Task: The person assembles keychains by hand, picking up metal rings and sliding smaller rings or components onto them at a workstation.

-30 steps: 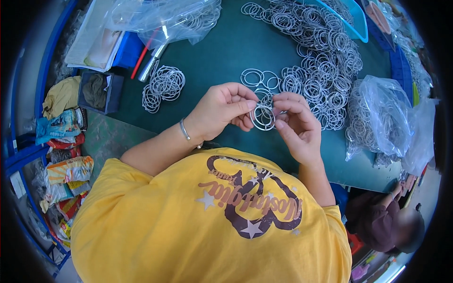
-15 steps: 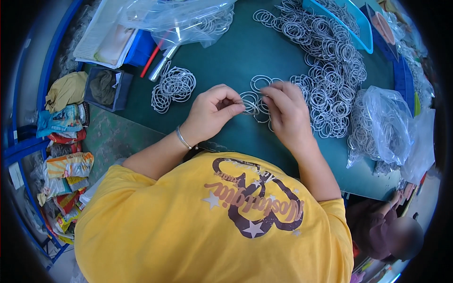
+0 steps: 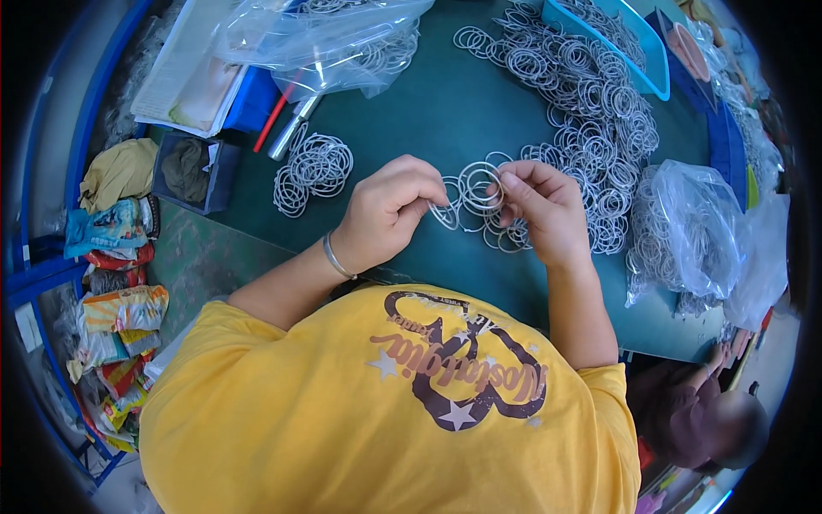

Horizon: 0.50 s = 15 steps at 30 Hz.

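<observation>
- Head view: the left hand [image 3: 390,214] pinches the edge of a small cluster of metal rings [image 3: 471,193], thumb and forefinger pressed together on it.
- The right hand [image 3: 544,210] pinches the same cluster from the other side, just above the green bench [image 3: 428,103].
- A small pile of rings [image 3: 312,167] lies left of the hands; a large heap of rings [image 3: 591,111] spreads to the right.
- A clear bag of rings [image 3: 685,227] sits at the bench's right edge.
</observation>
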Each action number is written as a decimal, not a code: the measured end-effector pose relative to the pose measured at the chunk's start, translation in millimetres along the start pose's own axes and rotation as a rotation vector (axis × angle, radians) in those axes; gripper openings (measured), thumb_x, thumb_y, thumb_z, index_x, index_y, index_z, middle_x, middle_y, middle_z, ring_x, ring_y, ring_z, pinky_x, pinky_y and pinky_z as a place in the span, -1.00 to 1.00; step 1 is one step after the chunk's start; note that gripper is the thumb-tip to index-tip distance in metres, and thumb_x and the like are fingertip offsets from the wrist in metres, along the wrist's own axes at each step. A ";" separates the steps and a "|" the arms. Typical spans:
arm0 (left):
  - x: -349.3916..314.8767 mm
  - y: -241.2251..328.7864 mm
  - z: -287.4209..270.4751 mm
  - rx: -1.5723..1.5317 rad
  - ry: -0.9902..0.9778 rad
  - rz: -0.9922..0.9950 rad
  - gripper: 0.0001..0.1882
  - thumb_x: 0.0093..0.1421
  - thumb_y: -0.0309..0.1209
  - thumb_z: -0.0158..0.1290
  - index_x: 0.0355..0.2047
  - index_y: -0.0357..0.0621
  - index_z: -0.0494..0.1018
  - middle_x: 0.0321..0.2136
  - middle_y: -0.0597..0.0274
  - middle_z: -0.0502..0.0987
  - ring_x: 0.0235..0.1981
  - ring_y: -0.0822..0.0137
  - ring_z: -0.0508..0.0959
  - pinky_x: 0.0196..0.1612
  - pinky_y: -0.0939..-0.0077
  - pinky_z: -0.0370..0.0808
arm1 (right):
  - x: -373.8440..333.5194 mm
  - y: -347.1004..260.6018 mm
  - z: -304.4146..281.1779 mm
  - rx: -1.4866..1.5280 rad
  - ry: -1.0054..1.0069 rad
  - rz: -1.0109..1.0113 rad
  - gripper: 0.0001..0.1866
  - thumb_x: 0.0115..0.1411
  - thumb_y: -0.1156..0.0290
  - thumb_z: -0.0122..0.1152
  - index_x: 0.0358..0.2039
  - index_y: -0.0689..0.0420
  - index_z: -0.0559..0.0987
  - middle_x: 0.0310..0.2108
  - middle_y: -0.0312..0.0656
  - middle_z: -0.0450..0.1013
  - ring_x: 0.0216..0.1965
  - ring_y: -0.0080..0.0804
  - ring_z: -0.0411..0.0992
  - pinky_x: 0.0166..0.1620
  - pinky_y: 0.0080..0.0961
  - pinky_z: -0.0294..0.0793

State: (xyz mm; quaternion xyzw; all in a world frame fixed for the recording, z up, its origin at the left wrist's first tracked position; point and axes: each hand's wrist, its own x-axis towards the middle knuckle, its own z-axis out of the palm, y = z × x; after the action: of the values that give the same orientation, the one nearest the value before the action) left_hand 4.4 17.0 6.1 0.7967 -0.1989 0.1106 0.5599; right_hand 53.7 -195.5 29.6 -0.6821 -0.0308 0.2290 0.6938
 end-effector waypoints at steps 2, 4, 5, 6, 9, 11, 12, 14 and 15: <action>0.9 4.7 2.4 0.000 0.051 0.026 -0.79 -0.03 -0.76 0.06 -0.38 -0.23 0.46 -0.41 0.14 0.50 -0.40 0.28 0.52 -0.34 0.58 0.46 | -2.9 0.4 -2.7 0.280 -0.031 0.156 -0.86 0.19 0.51 0.09 -0.30 0.32 0.52 -0.46 -0.17 0.51 -0.49 -0.56 0.47 -0.51 -0.70 0.45; 1.9 6.5 5.3 0.001 0.075 0.054 -0.76 -0.05 -0.76 0.08 -0.36 -0.23 0.46 -0.42 0.14 0.50 -0.40 0.29 0.52 -0.35 0.57 0.46 | -1.9 4.9 -6.3 0.388 -0.058 0.182 -0.83 0.19 0.50 0.08 -0.28 0.36 0.50 -0.47 -0.13 0.51 -0.51 -0.48 0.51 -0.54 -0.66 0.51; 2.4 7.5 6.8 0.002 0.103 0.085 -0.73 -0.07 -0.76 0.10 -0.33 -0.24 0.47 -0.42 0.13 0.50 -0.41 0.29 0.52 -0.36 0.55 0.45 | -1.8 6.1 -6.9 0.456 -0.091 0.227 -0.83 0.19 0.50 0.07 -0.29 0.37 0.49 -0.47 -0.12 0.51 -0.52 -0.45 0.52 -0.54 -0.64 0.53; 3.6 9.1 7.5 0.001 0.100 0.082 -0.73 -0.07 -0.76 0.10 -0.33 -0.24 0.47 -0.42 0.13 0.50 -0.41 0.29 0.52 -0.36 0.55 0.45 | -2.6 7.2 -6.8 0.523 -0.120 0.271 -0.82 0.19 0.50 0.06 -0.29 0.38 0.49 -0.48 -0.10 0.51 -0.53 -0.42 0.53 -0.55 -0.62 0.56; 7.3 10.7 7.0 0.084 0.054 0.234 -0.67 -0.12 -0.73 0.15 -0.28 -0.21 0.53 -0.44 0.18 0.48 -0.44 0.29 0.50 -0.43 0.55 0.44 | -4.0 7.6 -3.3 0.576 -0.161 0.309 -0.82 0.18 0.51 0.03 -0.30 0.39 0.49 -0.50 -0.09 0.51 -0.56 -0.40 0.53 -0.54 -0.61 0.58; 5.2 8.0 4.0 0.102 0.026 0.246 -0.67 -0.11 -0.72 0.16 -0.27 -0.23 0.52 -0.41 0.16 0.46 -0.44 0.29 0.48 -0.42 0.56 0.43 | -5.9 10.8 0.3 0.551 -0.176 0.347 -0.80 0.19 0.48 0.03 -0.32 0.39 0.50 -0.52 -0.08 0.51 -0.60 -0.41 0.52 -0.57 -0.60 0.55; 4.9 7.2 1.8 0.125 0.003 0.265 -0.68 -0.10 -0.71 0.17 -0.26 -0.25 0.51 -0.38 0.15 0.44 -0.45 0.29 0.47 -0.41 0.56 0.42 | -5.6 11.1 0.6 0.554 -0.179 0.347 -0.80 0.19 0.48 0.03 -0.32 0.39 0.50 -0.52 -0.08 0.51 -0.60 -0.41 0.52 -0.57 -0.60 0.55; 3.4 7.1 0.3 0.108 0.024 0.231 -0.75 -0.03 -0.70 0.14 -0.29 -0.27 0.50 -0.37 0.17 0.43 -0.42 0.35 0.49 -0.40 0.60 0.45 | -5.4 11.8 0.8 0.434 -0.170 0.387 -0.79 0.22 0.43 0.02 -0.34 0.35 0.52 -0.53 -0.10 0.51 -0.62 -0.44 0.50 -0.61 -0.63 0.50; -0.3 2.6 -1.4 -0.020 0.049 0.026 -0.80 0.03 -0.68 0.10 -0.29 -0.29 0.49 -0.37 0.17 0.45 -0.41 0.37 0.50 -0.38 0.62 0.47 | -5.1 12.3 2.7 0.437 -0.180 0.385 -0.79 0.22 0.43 0.02 -0.34 0.35 0.52 -0.53 -0.10 0.51 -0.62 -0.44 0.50 -0.61 -0.63 0.50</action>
State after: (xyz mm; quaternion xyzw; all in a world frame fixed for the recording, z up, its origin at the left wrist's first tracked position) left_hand 3.1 17.7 8.7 0.7855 -0.1964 0.1354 0.5711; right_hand 44.8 -195.2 19.4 -0.4871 0.0879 0.4170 0.7624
